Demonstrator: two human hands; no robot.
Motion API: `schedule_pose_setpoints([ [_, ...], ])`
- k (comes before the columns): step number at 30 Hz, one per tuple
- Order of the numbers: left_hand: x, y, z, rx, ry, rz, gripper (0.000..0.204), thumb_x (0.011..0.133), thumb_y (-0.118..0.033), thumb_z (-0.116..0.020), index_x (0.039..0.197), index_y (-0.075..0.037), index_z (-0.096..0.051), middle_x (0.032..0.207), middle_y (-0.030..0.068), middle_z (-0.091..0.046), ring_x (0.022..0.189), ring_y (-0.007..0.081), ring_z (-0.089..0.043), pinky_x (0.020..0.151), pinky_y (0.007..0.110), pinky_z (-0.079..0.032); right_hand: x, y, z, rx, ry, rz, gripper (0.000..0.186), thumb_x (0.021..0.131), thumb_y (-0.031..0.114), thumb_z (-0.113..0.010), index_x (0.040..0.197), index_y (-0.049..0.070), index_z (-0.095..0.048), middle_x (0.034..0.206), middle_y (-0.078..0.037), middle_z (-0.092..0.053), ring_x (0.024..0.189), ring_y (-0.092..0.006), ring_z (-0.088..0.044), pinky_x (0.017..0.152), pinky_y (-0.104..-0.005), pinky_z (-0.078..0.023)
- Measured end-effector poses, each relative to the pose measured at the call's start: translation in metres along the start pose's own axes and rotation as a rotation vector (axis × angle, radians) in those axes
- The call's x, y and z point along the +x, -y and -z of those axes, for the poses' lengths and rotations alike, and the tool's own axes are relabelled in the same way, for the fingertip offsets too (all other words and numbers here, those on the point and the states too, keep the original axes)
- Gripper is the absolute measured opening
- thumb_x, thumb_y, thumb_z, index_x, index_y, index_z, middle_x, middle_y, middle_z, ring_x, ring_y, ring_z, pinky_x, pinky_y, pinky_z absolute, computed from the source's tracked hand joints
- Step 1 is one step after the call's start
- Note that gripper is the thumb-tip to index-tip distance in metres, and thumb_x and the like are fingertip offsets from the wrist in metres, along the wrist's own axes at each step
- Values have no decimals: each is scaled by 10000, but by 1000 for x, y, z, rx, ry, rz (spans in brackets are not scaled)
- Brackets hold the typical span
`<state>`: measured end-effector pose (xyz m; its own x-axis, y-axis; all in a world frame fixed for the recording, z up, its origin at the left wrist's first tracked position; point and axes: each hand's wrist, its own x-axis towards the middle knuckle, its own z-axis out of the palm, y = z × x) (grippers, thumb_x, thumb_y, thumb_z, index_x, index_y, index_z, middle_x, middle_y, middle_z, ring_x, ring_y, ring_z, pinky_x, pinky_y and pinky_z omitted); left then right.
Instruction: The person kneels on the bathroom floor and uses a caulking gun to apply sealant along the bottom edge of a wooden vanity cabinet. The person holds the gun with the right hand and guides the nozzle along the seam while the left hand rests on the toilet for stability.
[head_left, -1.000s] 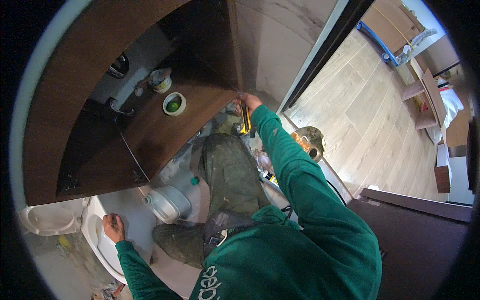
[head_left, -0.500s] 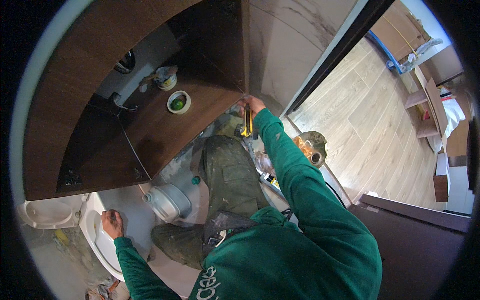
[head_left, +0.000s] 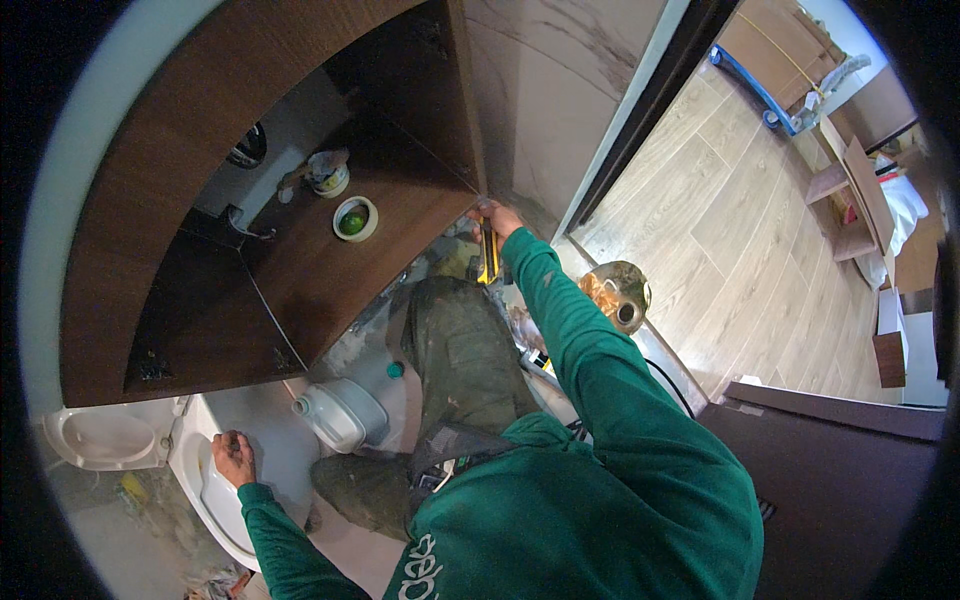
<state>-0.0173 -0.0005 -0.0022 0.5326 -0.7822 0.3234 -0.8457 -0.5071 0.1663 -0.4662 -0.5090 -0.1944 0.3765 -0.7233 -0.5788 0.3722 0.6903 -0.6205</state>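
My right hand [head_left: 497,219] is closed round a yellow and black utility knife [head_left: 488,255], at the lower corner of the brown cabinet [head_left: 400,210]. The knife's yellow body hangs below my fingers, and its blade cannot be made out. My left hand [head_left: 234,458] is at the inner side of a white toilet [head_left: 222,510], fingers curled; whatever they may hold is too small to tell. On the cabinet's bottom board stand a round white tub [head_left: 371,224] with a green thing [head_left: 353,220] inside and a second small tub [head_left: 332,183] with stuff on top.
A whitish plastic jug [head_left: 345,412] stands beside my knee, with a green cap [head_left: 396,369] nearby. A cut-open container [head_left: 626,312] sits at the doorway on the right. Beyond it are wood-look floor tiles [head_left: 745,250] and shelving pieces [head_left: 855,215]. A dark door [head_left: 820,480] is at lower right.
The view has shifted slightly. My right hand keeps the knife at the cabinet corner, with the knife hanging a little more upright. My left hand remains at the toilet.
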Motion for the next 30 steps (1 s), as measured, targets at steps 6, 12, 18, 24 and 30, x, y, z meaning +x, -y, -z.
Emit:
schedule_pose_setpoints([
  [6,4,3,-1,98,9,-66,111,804,-124,-646,855,-28,-625,833,144,-548,798,339,-569,724,407,-468,7,0,-12,-17,-75,54,158,968,125,-432,1107,86,-497,897,-113,-589,585,-221,-564,470,-403,-502],
  [12,2,5,-1,86,9,-63,110,789,-137,-653,814,-37,-614,816,141,-547,799,341,-566,718,415,-459,8,-4,-14,30,-77,-11,104,956,109,-451,1046,72,-486,869,-122,-561,582,-233,-572,459,-405,-501],
  [18,2,6,1,-6,17,-78,113,782,-121,-658,805,-24,-605,807,137,-541,794,336,-561,718,408,-456,-4,-13,1,127,60,-47,282,997,123,-383,1276,137,-421,1097,-133,-652,589,-207,-556,480,-346,-488],
  [24,4,8,-4,106,5,-91,119,772,-113,-662,802,-18,-598,819,148,-547,811,352,-562,736,424,-465,5,0,10,101,112,-49,291,977,127,-369,1260,98,-428,1033,-141,-652,543,-228,-543,441,-375,-481],
  [30,3,9,-8,89,-33,-54,135,756,-125,-669,807,-21,-600,847,147,-556,834,364,-566,746,443,-469,11,-2,6,36,62,-32,278,962,100,-383,1229,80,-458,1022,-157,-637,523,-225,-541,442,-377,-483],
])
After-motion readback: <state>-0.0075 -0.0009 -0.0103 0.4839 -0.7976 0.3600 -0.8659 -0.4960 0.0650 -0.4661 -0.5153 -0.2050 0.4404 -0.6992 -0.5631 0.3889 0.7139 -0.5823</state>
